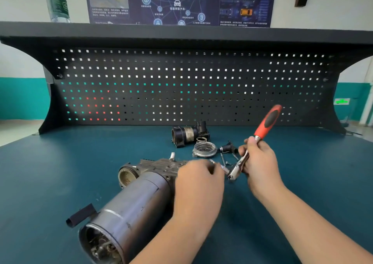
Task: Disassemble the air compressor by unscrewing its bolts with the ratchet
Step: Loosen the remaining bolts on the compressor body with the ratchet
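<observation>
The air compressor, a grey metal cylinder with a finned housing at its far end, lies on its side on the teal bench top. My left hand covers the right side of that housing, fingers curled near a small metal piece by the ratchet's head; what they hold is hidden. My right hand grips the steel shaft of the ratchet. Its red and black handle points up and away, and its head sits just right of my left hand.
Removed parts lie behind the hands: a black cylindrical housing, a round metal cover, a coil spring, a small black fitting and loose bolts. A black pegboard backs the bench. A water bottle stands on the shelf.
</observation>
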